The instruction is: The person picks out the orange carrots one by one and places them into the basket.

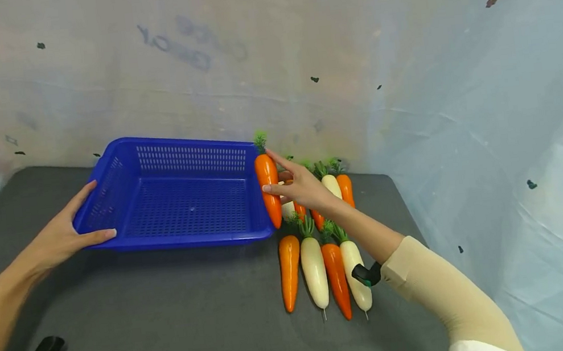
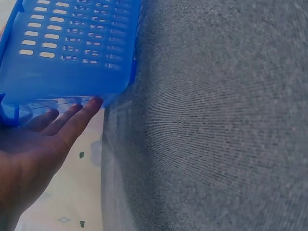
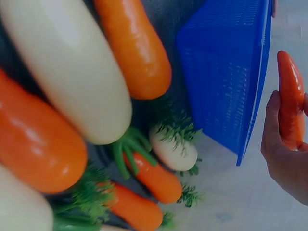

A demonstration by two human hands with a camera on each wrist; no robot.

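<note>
A blue plastic basket (image 1: 193, 241) with slotted sides spans the left and middle of the head view, nothing inside it. My left hand (image 1: 61, 236) holds its left end, the thumb at the near corner and the fingers along the outer side. In the left wrist view those fingers (image 2: 79, 120) lie against the slotted wall. At the basket's right rim, my right hand (image 1: 308, 187) pinches an orange carrot (image 1: 266, 168) with a green leafy top, thumb on one side and fingers on the other. The right wrist view shows this carrot (image 3: 289, 79) raised beside the basket.
Several carrots and white radishes lie right of the basket in two rows; the front row holds a carrot (image 1: 290, 272) and a white radish (image 1: 315, 275). My right forearm passes over the back row. The grey table (image 1: 199, 321) meets a pale cloth backdrop (image 1: 269, 56).
</note>
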